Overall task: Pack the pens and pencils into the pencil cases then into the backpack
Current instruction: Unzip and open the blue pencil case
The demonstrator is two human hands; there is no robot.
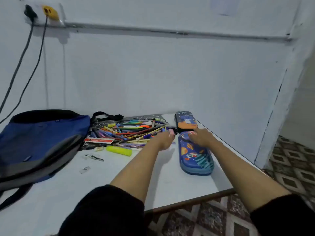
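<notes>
A heap of pens and pencils (134,132) lies on the white table (95,181) near the wall. Two closed pencil cases sit to its right: a dark one with an orange picture (185,121) at the back and a blue space-print one (196,155) in front. A blue and grey backpack (39,142) lies at the left. My left hand (164,139) reaches to the right edge of the heap; whether its fingers hold anything is unclear. My right hand (201,137) rests on the far end of the blue case, its index finger stretched toward the dark case.
A yellow highlighter (119,150), a red and white box (99,140), an eraser and small clear bits lie in front of the heap. The table's right edge drops to a patterned floor (289,160). Cables hang from wall sockets (49,13) at the upper left.
</notes>
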